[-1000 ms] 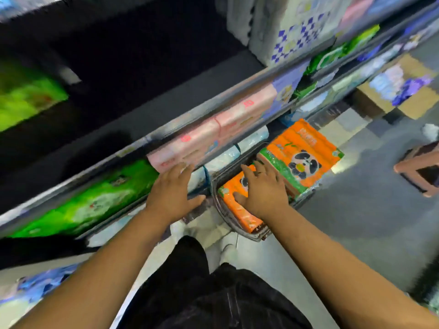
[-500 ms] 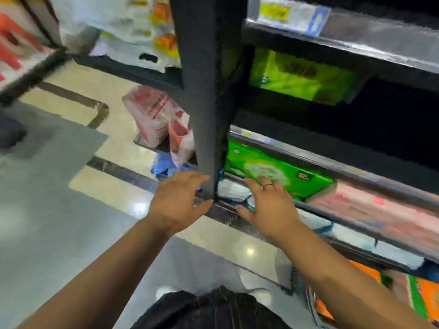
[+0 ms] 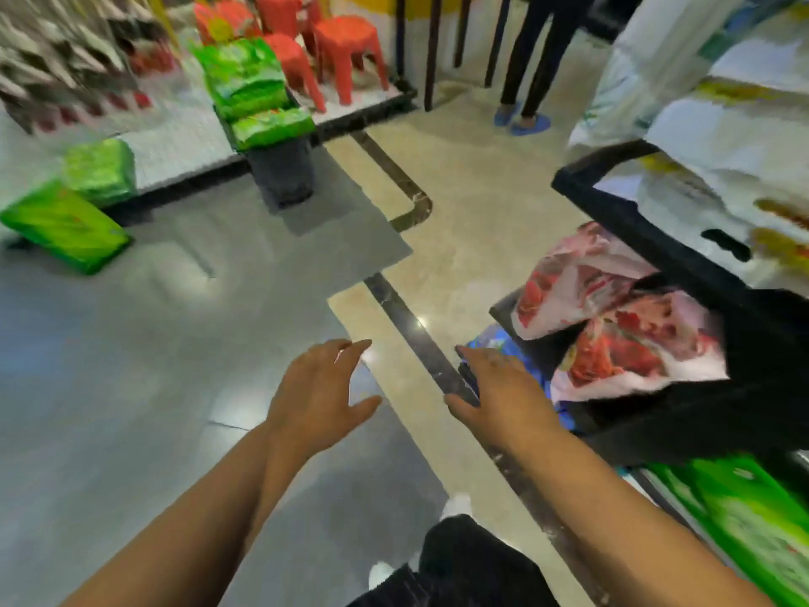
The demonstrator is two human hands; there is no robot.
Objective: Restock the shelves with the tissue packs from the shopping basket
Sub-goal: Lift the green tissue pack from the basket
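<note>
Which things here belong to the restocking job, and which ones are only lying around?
For the job: left hand, right hand, shelf, green pack on it.
Just lying about: red stools, green bags on the floor, dark bin.

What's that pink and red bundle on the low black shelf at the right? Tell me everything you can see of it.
The pink-and-white soft plastic bundle with red blotchy prints looks glossy and crumpled, bulging in two lobes. It lies on the low black shelf, under another black shelf board, beside a blue packet. The right hand is spread close by, not gripping it. Its print is blurred.
</note>
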